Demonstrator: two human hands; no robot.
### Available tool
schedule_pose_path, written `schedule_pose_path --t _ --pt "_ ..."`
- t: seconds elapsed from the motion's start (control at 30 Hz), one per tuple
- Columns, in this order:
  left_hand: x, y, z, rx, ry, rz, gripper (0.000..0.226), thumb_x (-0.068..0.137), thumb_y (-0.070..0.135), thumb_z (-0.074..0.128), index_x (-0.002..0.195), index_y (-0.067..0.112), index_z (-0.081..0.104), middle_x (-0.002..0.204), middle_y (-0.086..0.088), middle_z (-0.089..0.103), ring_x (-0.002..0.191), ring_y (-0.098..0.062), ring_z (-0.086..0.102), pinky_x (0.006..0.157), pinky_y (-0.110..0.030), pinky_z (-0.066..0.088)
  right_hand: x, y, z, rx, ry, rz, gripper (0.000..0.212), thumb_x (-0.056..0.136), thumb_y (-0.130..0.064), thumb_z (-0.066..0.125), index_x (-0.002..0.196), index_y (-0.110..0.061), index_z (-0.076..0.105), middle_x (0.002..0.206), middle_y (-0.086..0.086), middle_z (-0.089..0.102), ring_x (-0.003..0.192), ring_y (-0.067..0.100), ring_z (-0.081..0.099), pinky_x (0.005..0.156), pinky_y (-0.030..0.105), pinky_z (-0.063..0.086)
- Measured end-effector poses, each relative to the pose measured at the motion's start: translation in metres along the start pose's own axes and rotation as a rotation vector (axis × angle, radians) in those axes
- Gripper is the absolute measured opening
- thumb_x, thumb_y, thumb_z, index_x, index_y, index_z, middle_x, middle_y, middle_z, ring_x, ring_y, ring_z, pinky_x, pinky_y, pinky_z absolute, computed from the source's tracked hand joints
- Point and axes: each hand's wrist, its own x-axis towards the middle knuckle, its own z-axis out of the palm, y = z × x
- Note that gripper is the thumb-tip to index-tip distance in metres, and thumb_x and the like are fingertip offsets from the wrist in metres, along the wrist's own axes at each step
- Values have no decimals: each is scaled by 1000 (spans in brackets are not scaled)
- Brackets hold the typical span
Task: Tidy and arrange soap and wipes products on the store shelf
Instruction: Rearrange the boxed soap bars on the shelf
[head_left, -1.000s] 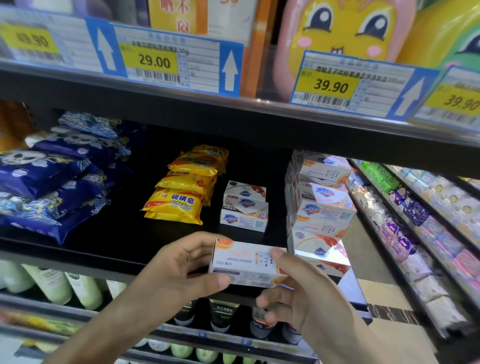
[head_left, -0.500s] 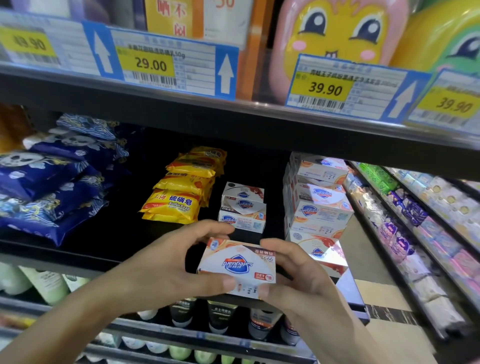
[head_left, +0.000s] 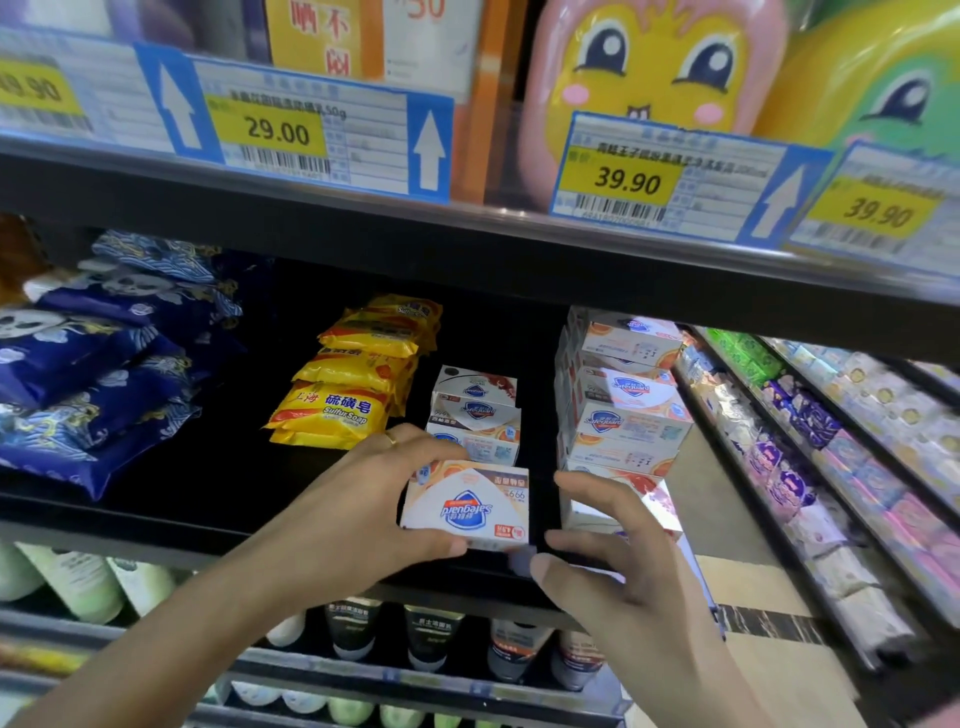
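Left hand (head_left: 363, 499), ring on one finger, is gripping a white cardboard Safeguard soap box (head_left: 467, 506) at frame centre, logo upside down, above the black shelf edge (head_left: 156, 535). Right hand (head_left: 618, 561) is hovering just beside it, fingers spread, holding nothing. Small stack of matching boxes (head_left: 475, 415) is sitting directly behind; yellow sulfur soap packets (head_left: 343, 410) are lying to its left.

Both forearms reach up and forward from the bottom of the view. The left hand (head_left: 358, 499) is curled round a soap box (head_left: 467, 506), thumb along its lower edge and fingers over the top; a ring sits on one finger. The right hand (head_left: 608, 561) is just beside the box on its right, apart from it, fingers spread and slightly bent, thumb pointing toward the box's lower corner, holding nothing.
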Motion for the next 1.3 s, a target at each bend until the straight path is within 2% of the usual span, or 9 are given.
schedule_pose_path --t 0.17,0.4,0.6,0.73,0.87,1.03,1.1,1.2,1.3 --pt "17 -9 11 1 43 -36 75 75 54 88 134 61 43 126 33 46 119 16 43 87 -13 51 -3 -3 -9 28 78 -50 55 80 -10 84 113 -51 67 90 6 77 73 13 72 66 16 52" --pt "22 -19 20 100 62 18 53 88 52 77 137 52 55 141 30 38 132 7 35 93 -7 40 -5 -4 -12 38 108 -64 48 81 -10 78 109 -47 68 81 1 77 69 9 68 66 11 48" --pt "23 -6 24 323 172 127 47 89 36 80 134 29 68 134 10 64 126 -19 51 101 -35 51 -1 5 -13 -104 202 -146 38 83 -15 76 107 -43 70 70 -3 69 56 7 58 57 10 43" --pt "28 -2 27 353 187 101 44 91 35 78 134 29 68 133 9 65 124 -20 53 97 -35 53 9 21 -15 -333 406 -282 35 79 -6 77 91 -38 72 89 -12 63 66 12 61 60 9 42" --pt "35 -1 30 344 197 63 44 94 37 75 137 30 66 138 10 62 128 -19 49 97 -35 53 19 37 -23 -637 522 -300 43 74 -10 83 106 -35 72 119 -7 56 104 23 54 85 7 37" --pt "41 -2 32 334 205 41 45 96 38 72 140 31 64 141 10 59 131 -16 46 99 -34 54 28 50 -28 -816 360 -107 68 79 -32 84 141 -37 56 158 2 37 139 21 36 109 37 38" --pt "38 0 32 330 204 39 46 95 37 72 140 30 63 141 10 58 132 -16 46 98 -34 54 29 53 -28 -801 358 -121 63 79 -29 85 138 -33 61 157 3 41 137 25 47 107 42 47" --pt "28 4 33 294 230 30 43 94 34 74 136 29 65 140 9 57 131 -17 46 96 -32 55 30 58 -30 -739 394 -196 54 76 -17 89 124 -31 71 144 5 51 114 32 66 92 47 55" --pt "16 11 35 211 281 -2 36 94 32 72 130 32 68 129 14 60 120 -8 48 88 -24 51 30 60 -32 -692 392 -232 52 74 -18 92 120 -34 74 139 -1 52 106 28 69 86 46 58"
